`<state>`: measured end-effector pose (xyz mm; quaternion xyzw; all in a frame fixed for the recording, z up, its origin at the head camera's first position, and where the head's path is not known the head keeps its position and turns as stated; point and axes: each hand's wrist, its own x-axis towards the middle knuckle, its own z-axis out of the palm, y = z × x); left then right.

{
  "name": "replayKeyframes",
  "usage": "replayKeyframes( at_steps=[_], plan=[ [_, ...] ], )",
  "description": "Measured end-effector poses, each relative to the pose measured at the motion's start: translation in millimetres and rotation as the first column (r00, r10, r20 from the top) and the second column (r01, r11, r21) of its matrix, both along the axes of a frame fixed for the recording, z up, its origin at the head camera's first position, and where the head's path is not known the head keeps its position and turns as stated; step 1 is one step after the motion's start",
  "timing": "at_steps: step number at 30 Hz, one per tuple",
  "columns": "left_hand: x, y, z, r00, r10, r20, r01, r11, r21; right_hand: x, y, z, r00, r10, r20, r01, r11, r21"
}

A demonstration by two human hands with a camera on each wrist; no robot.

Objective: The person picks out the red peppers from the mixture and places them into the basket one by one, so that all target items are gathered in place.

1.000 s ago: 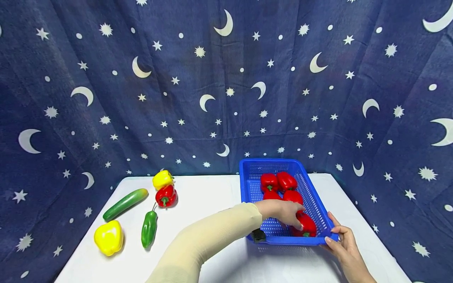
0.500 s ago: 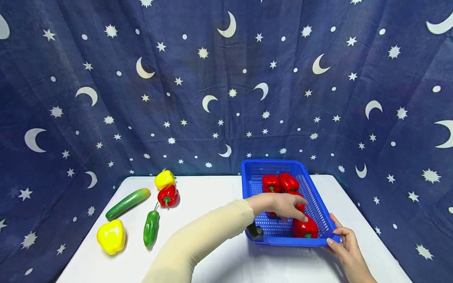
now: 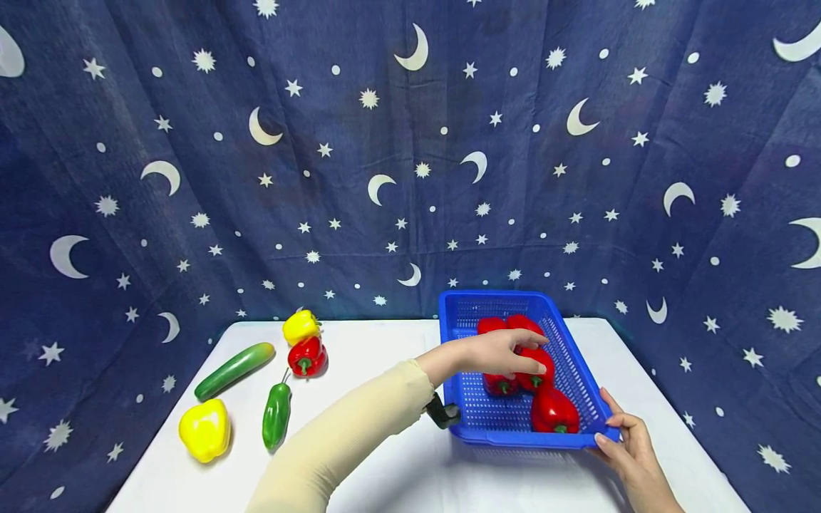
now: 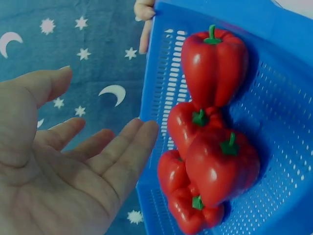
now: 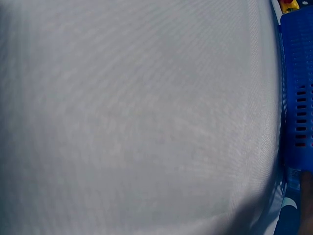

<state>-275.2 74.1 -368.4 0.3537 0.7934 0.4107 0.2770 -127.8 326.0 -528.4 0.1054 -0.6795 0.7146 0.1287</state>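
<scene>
My left hand [image 3: 494, 353] hovers over the blue plastic basket [image 3: 513, 437], fingers spread and nothing in the grasp. In the left wrist view its palm [image 4: 68, 186] is bare, beside the several red bell peppers in the basket. One red bell pepper [image 3: 555, 411] lies at the basket's front right; another red bell pepper [image 4: 222, 166] is among those grouped behind it, partly hidden by the hand in the head view. With thumb on the rim and fingers along the side, my right hand [image 3: 635, 456] grips the basket's front right corner.
On the white table's left side lie a cucumber [image 3: 234, 370], a green chili pepper [image 3: 276, 415], a red bell pepper [image 3: 307, 356] and two yellow bell peppers, one nearer [image 3: 205, 430] and one farther back. A starry blue curtain [image 3: 359, 249] stands behind.
My left hand has come off the front red bell pepper and moved up, back and left, leaving it in the basket. The right hand keeps its grip on the corner.
</scene>
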Motion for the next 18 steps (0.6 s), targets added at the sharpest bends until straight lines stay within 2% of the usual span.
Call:
replayKeyframes(
  at_steps=[3,8,12,18],
  plan=[
    [-3.1,-10.7,1.5,1.000,0.002,-0.028,-0.001,1.000,0.028,0.4,0.4,0.2,0.999,-0.021,0.027,0.021,1.000,0.018],
    [-6.6,-30.1,3.6,0.992,0.029,-0.120,-0.022,0.998,0.056,0.2,0.8,1.6,0.999,-0.025,0.039,0.024,1.000,0.020],
    [-9.3,-48.5,2.2,0.991,0.049,-0.121,-0.035,0.992,0.118,0.5,0.3,2.1,0.999,-0.019,0.042,0.018,1.000,0.020],
    [-14.4,-79.0,-3.4,0.989,0.089,-0.120,-0.068,0.984,0.168,0.7,-0.4,1.2,1.000,-0.007,0.014,0.007,1.000,0.007]
  ],
)
